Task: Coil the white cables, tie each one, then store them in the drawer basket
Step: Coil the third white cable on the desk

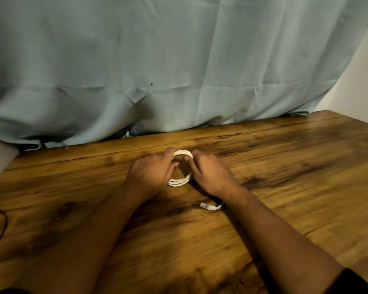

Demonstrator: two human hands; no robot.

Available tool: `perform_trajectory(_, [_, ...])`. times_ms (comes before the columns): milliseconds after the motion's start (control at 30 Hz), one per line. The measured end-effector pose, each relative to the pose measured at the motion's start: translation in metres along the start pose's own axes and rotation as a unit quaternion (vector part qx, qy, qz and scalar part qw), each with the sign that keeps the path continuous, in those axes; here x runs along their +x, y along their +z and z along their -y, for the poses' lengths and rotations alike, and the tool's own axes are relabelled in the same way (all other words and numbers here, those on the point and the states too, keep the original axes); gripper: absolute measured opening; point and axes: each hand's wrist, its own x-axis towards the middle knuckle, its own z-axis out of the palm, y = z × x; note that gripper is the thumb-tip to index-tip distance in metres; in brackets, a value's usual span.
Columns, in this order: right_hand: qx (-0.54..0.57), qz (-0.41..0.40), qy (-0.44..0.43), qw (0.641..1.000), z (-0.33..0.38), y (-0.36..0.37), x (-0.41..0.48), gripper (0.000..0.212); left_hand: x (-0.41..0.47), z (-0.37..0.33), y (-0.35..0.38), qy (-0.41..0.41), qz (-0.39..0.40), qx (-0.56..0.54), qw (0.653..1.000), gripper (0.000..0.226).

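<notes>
Cable [180,181] coiled on table [285,166], gripped by left hand [151,174] and right hand [208,172]; plug [209,206] loose, no tie seen, drawer basket unseen.

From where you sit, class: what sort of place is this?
Probably a home desk or worktable: a wooden table, a pale cloth hung behind it, and hands coiling a white cable.

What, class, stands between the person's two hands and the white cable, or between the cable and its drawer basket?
Nothing separates them: the left hand and right hand already grip the coiled white cable on the wooden table. Its connector end trails loose under the right wrist. The drawer basket is out of view, so that path cannot be judged.
</notes>
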Motion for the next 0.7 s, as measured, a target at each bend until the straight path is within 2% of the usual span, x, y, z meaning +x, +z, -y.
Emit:
perform_trajectory(67, [-0.006,0.003,-0.004,1.000,0.002,-0.001,-0.001,0.032,0.003,-0.001,0.001,-0.015,0.006,0.021,1.000,0.033])
perform_trajectory(300, [-0.023,0.014,-0.032,0.999,0.003,-0.002,-0.002,0.032,-0.001,0.011,0.008,-0.019,-0.018,-0.042,0.999,0.030])
perform_trajectory(533, [0.000,0.036,-0.029,0.999,0.006,-0.001,-0.002,0.033,-0.003,0.010,0.008,-0.027,-0.067,0.009,0.997,0.033])
perform_trajectory(700, [-0.052,0.012,-0.019,0.998,0.004,0.001,0.002,0.034,-0.002,0.009,0.011,-0.021,-0.092,-0.005,0.996,0.034])
